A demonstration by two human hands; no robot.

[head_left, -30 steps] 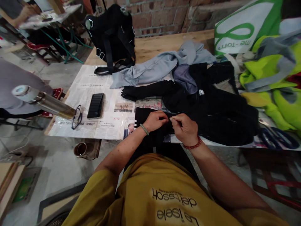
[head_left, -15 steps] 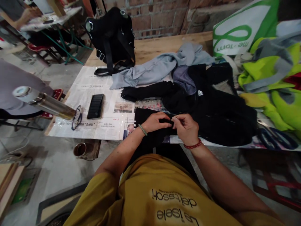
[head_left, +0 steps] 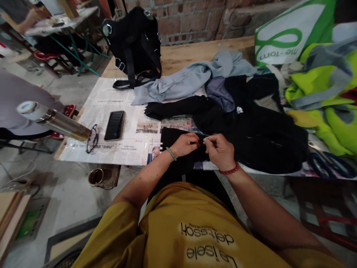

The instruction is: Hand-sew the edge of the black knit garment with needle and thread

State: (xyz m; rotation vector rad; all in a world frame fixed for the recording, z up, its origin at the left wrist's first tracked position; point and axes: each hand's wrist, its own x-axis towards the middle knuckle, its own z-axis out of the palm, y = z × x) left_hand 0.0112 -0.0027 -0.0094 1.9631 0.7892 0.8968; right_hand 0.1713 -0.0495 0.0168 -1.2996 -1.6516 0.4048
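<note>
Single head-worn view, close above mustard shirt (head_left: 167, 223); faces forward-down across table (head_left: 184, 56) toward brick wall (head_left: 192, 20).

Your black cloth (head_left: 172, 136) looks matt, the grey cloth (head_left: 178, 83) smoother (if wrinkled). You have newspaper (head_left: 96, 100) over a matt wooden tabletop (head_left: 181, 56), a glossy dark phone (head_left: 114, 125), a shiny, metallic-looking flask (head_left: 60, 124) and a rough brick wall (head_left: 192, 22).

We class the place as a workshop, rough in finish and stocked with cloth; we note a bare brick wall (head_left: 192, 22) and a grey concrete-looking floor (head_left: 72, 197); we see a plain wooden table (head_left: 178, 54), partly spread with newspaper (head_left: 96, 96), bearing black cloth (head_left: 169, 136), pale grey fabric (head_left: 178, 83) and large scissors (head_left: 331, 165); we record a second table (head_left: 86, 15) at upper left, another person (head_left: 23, 24) at it.
</note>
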